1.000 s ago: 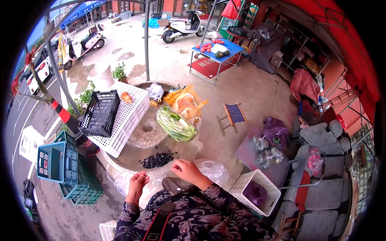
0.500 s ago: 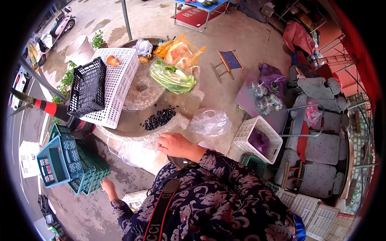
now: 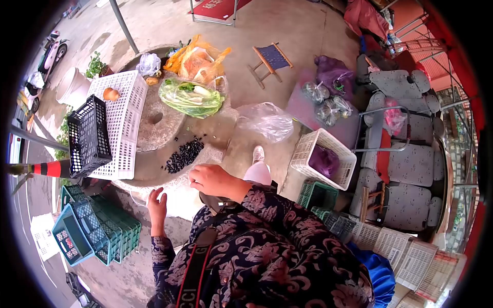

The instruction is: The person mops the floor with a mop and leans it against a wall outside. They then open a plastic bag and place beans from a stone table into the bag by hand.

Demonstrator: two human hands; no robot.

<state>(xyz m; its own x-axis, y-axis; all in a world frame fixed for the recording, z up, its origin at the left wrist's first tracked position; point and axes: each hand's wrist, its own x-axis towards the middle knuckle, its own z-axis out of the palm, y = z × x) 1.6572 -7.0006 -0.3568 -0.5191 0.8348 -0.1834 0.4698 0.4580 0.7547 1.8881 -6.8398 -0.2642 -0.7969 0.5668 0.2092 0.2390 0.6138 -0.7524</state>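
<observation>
Small, shiny black pieces (image 3: 184, 155) lie in a loose heap, a few scattered about it, near the stone's (image 3: 212, 153) rim.

"CCI" on the black strap (image 3: 195, 269)

A round stone slab (image 3: 211, 155) is spreading out just beyond the left fingers (image 3: 156, 193) and right fingers (image 3: 197, 178). Nearest to both, small dark pieces (image 3: 184, 155) are lying in a loose pile. Past them a millstone (image 3: 165, 114) is resting, with bagged greens (image 3: 192, 98) lying partly over it and an orange bag (image 3: 196, 62) sitting farther off. Left of the left fingers, a white crate (image 3: 122, 123) is overhanging the slab's edge.
</observation>
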